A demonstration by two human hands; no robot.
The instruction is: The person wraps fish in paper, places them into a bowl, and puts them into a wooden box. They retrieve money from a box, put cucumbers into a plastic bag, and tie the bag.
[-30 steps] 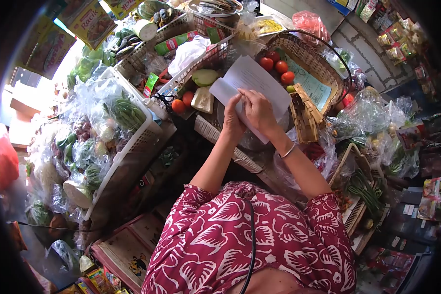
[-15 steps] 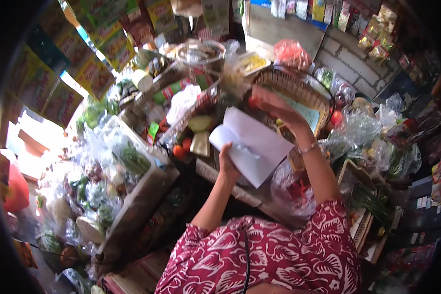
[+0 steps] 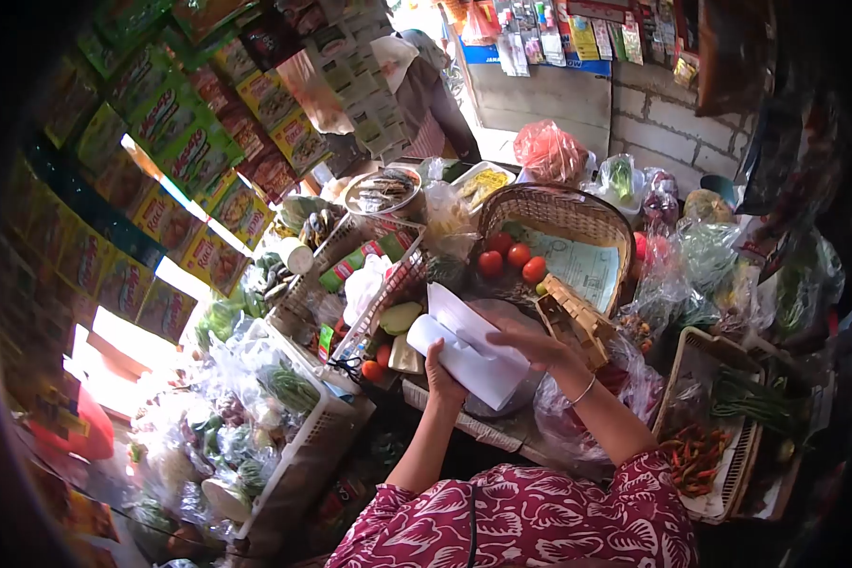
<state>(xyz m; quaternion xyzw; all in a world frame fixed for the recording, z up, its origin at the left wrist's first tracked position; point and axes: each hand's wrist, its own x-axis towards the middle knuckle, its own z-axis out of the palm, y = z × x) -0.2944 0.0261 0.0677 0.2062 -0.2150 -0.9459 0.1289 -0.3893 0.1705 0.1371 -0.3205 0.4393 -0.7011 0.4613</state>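
A stack of white paper sheets (image 3: 478, 331), with its left part curled over, is in front of my chest. My left hand (image 3: 443, 381) grips its lower left edge, thumb on top. At the right edge, my right hand (image 3: 537, 351) has its fingers stretched flat, reaching over the sheets. Just beyond the paper stands a wicker basket (image 3: 556, 196) with red tomatoes (image 3: 518, 254) and a printed sheet (image 3: 582, 270). A small woven basket (image 3: 574, 324) lies tilted by my right hand. Close to the paper's left are a pale green vegetable (image 3: 400, 318) and orange-red tomatoes (image 3: 373, 370).
Plastic crates of bagged vegetables (image 3: 289, 473) stand at the left. To the right, a basket (image 3: 680, 379) holds red chillies (image 3: 696, 460). Hanging sachets (image 3: 175, 123) fill the upper left. Another person (image 3: 431, 90) is at the back, and a pink plastic bag (image 3: 549, 151) sits ahead.
My right hand has come down from above the wicker basket to the paper's right edge. The view has tilted up, showing more of the back and the other person.
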